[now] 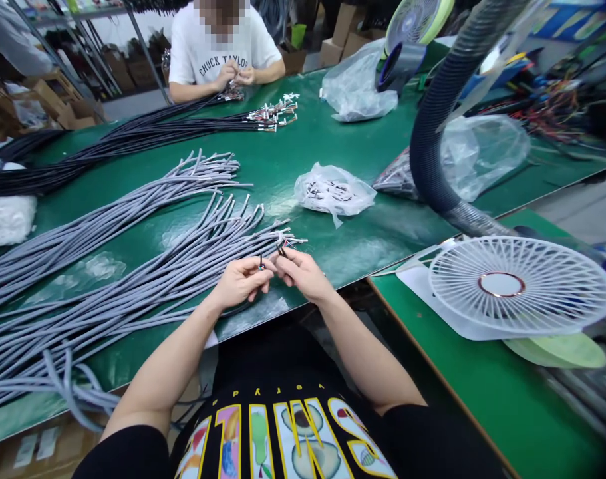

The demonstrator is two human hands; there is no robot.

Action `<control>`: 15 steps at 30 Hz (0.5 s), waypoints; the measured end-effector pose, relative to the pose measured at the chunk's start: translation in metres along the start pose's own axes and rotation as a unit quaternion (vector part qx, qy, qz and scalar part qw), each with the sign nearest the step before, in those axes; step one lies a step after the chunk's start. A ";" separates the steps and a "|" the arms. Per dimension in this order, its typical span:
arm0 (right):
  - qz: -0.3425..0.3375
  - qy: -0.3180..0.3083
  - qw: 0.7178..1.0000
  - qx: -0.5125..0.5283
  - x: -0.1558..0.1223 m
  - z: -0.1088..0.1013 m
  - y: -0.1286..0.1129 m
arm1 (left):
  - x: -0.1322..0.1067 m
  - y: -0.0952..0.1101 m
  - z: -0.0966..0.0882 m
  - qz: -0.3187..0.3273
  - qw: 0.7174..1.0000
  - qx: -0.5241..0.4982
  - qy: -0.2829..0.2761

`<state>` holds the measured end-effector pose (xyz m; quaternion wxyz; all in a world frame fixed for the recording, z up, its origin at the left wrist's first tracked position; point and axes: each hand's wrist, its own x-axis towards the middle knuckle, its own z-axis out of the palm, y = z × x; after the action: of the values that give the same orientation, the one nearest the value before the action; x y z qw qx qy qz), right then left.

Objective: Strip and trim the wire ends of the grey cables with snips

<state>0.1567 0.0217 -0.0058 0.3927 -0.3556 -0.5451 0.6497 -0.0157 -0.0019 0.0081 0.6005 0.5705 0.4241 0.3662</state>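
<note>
My left hand [245, 279] is closed in a pinch at the table's front edge, around a cable end with a short black piece [261, 262] sticking up from it. Fingertips of my right hand [303, 274] nearly touch the left ones and pinch small thin black pieces [281, 251], perhaps heat-shrink tubes or wires. Fingers partly hide both. Just beyond the hands lie the stripped ends of a bundle of grey cables [183, 256]. Farther off sits an open plastic bag of small black and white pieces [332, 189].
Another grey cable bundle [148, 203] and black cables with white connectors [183, 125] lie on the green table [277, 156]. A person in a white shirt [223, 53] works opposite. To the right are a thick flexible hose [425, 146] and a white fan [522, 286].
</note>
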 end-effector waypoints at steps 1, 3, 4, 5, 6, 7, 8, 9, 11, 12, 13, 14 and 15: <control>-0.024 0.007 0.998 -0.057 -0.005 -0.006 -0.004 | 0.000 0.000 0.000 -0.003 1.000 0.009 -0.001; -0.067 0.019 0.983 -0.167 -0.016 -0.014 -0.013 | -0.001 0.001 0.001 -0.012 1.000 0.026 -0.009; -0.087 0.024 0.971 -0.220 -0.022 -0.017 -0.017 | -0.001 0.002 0.002 -0.016 0.999 0.034 -0.014; -0.109 0.027 0.956 -0.269 -0.027 -0.017 -0.021 | -0.001 0.002 0.002 -0.020 0.999 0.039 -0.019; -0.130 0.026 0.941 -0.312 -0.032 -0.017 -0.024 | -0.001 0.003 0.003 -0.021 0.999 0.043 -0.023; -0.151 0.020 0.925 -0.347 -0.035 -0.016 -0.027 | -0.001 0.003 0.003 -0.021 0.998 0.047 -0.027; -0.171 0.014 0.911 -0.375 -0.037 -0.014 -0.029 | -0.001 0.003 0.003 -0.018 0.998 0.050 -0.030; -0.190 0.008 0.898 -0.398 -0.039 -0.013 -0.031 | -0.001 0.003 0.004 -0.014 0.998 0.054 -0.033; -0.220 0.002 0.872 -0.437 -0.040 -0.010 -0.033 | -0.001 0.002 0.004 -0.006 0.997 0.067 -0.041; -0.232 0.002 0.860 -0.454 -0.040 -0.009 -0.034 | -0.001 0.001 0.003 -0.002 0.996 0.077 -0.046; -0.242 0.001 0.850 -0.468 -0.040 -0.008 -0.035 | -0.001 0.000 0.003 0.002 0.995 0.087 -0.050; -0.251 -0.001 0.841 -0.479 -0.039 -0.008 -0.036 | -0.001 -0.001 0.003 0.006 0.994 0.098 -0.054; -0.258 -0.005 0.834 -0.487 -0.039 -0.008 -0.036 | -0.001 -0.002 0.003 0.010 0.992 0.108 -0.058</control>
<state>0.1854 -0.0062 0.0303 0.3190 -0.3444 -0.8650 0.1772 -0.0132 -0.0038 0.0064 0.5550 0.6565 0.4199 0.2909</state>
